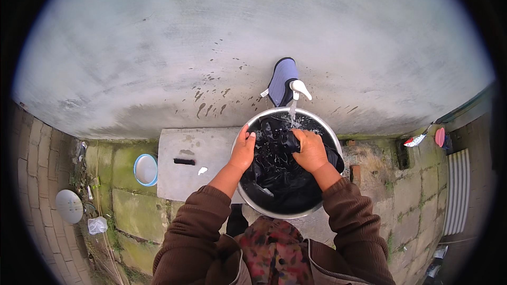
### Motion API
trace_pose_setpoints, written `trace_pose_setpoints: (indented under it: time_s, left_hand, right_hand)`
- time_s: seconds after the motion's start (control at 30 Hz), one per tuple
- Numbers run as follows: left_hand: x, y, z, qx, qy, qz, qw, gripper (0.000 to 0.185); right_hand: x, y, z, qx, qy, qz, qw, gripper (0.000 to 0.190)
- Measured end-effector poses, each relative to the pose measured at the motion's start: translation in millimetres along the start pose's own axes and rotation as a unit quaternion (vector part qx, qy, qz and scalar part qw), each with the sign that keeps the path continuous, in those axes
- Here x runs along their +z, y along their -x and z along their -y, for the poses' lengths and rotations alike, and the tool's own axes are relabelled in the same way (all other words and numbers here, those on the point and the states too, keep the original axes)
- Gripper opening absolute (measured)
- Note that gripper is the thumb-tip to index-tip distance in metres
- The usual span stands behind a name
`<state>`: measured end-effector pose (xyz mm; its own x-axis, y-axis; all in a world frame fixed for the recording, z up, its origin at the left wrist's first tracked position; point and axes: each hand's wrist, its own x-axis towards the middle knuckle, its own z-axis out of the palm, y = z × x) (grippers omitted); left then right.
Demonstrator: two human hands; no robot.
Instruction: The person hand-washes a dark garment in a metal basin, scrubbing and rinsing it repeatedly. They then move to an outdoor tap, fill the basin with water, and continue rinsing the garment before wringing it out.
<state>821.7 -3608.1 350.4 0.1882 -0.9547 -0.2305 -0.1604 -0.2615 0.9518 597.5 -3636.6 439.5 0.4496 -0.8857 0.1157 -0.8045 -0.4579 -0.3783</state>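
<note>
A round metal basin (241,196) holds water and soaked black cloth (289,188). Water runs into it from a white tap (301,89) on the wall, behind which hangs a blue-grey cloth item with dark edging (282,77). My left hand (243,148) is at the basin's left rim, fingers apart, with no cloth in its grasp. Over the basin, just below the stream, my right hand (311,148) grips a bunched part of the black cloth. The cloth's lower folds lie under the water, so its shape is hidden.
Under the basin extends a grey slab (214,186) bearing a black brush-like object (184,162) and a small white piece (202,171). A blue-rimmed bucket (145,170) stands left of it. Bricks (355,174) lie to the right. The concrete wall (237,39) rises ahead.
</note>
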Motion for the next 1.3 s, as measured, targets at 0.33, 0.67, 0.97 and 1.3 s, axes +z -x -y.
trace_pose_setpoints:
  time_s: [0.33,0.67,0.97,1.3]
  left_hand:
    - [18.8,-9.3,-17.5,0.134,-0.237,0.092,0.958,0.056]
    - [48.2,26.3,-10.4,0.018,-0.527,0.198,0.827,0.07]
    - [61.9,-10.2,-4.6,0.04,-0.507,0.199,0.838,0.06]
    - [27.0,-20.1,-25.2,-0.001,-0.069,0.066,0.995,0.053]
  right_hand:
    - [-0.1,63.0,19.4,-0.085,0.034,0.195,0.977,0.079]
    - [58.0,75.4,-22.7,0.134,0.086,0.254,0.954,0.105]
    - [62.7,26.8,-35.7,0.184,0.072,0.345,0.917,0.098]
    - [95.9,33.4,-41.8,0.32,-0.541,-0.064,0.775,0.041]
